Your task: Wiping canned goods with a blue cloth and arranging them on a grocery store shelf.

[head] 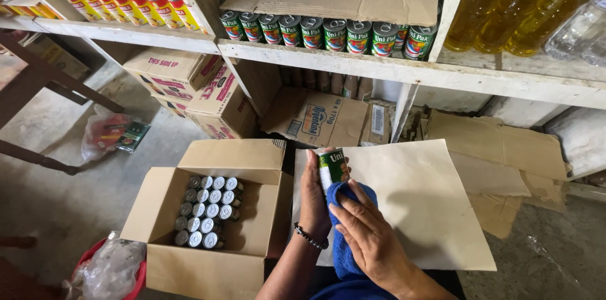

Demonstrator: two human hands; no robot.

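Note:
My left hand [314, 202] grips a small green-labelled can [332, 166], held upright over a flat sheet of cardboard [423, 205]. A beaded bracelet sits on that wrist. My right hand [369, 237] presses a blue cloth [346, 224] against the can's lower side. To the left stands an open cardboard box [208, 211] with several silver-topped cans [207, 211] packed in rows on its left half.
White shelves [353, 66] above carry rows of green cans, red-and-yellow cans and bottles of yellow oil [517, 10]. Stacked cartons [202, 92] and flattened cardboard [499, 148] lie under the shelf. A plastic bag [110, 133] lies on the concrete floor; a red basin [107, 268] sits lower left.

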